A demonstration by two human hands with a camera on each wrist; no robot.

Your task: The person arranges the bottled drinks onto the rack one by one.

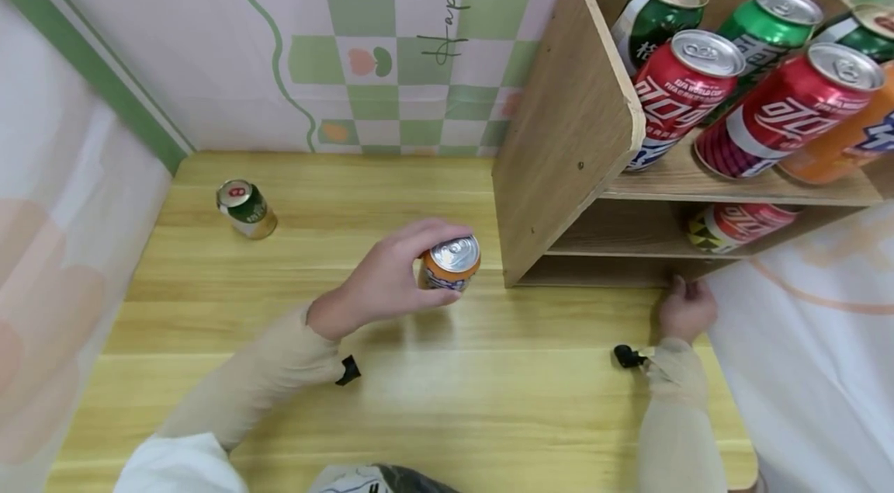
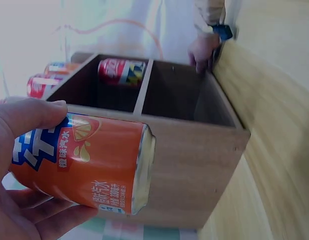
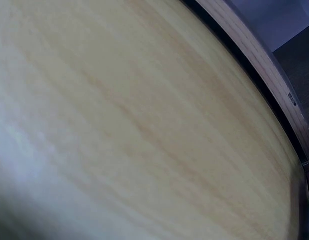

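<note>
My left hand (image 1: 391,272) grips an orange soda can (image 1: 450,272) at the left of the wooden shelf (image 1: 545,167), thumb and fingers curled round its sides. Its silver lid faces up in the head view. In the left wrist view the can's orange label (image 2: 89,160) shows a fruit slice and white lettering. At the shelf's lower front edge, toward its right end, my right hand (image 1: 687,310) holds the bottom board with bent fingers. That board's edge (image 3: 274,80) crosses the upper right of the right wrist view, where the hand is mostly out of frame.
A green and gold can (image 1: 247,210) stands at the table's back left. Several cans fill the shelf's top, including a red can (image 1: 687,89) and a green can (image 1: 775,27). Another red can (image 1: 740,225) is in the middle compartment. A patterned cloth (image 1: 391,74) hangs behind.
</note>
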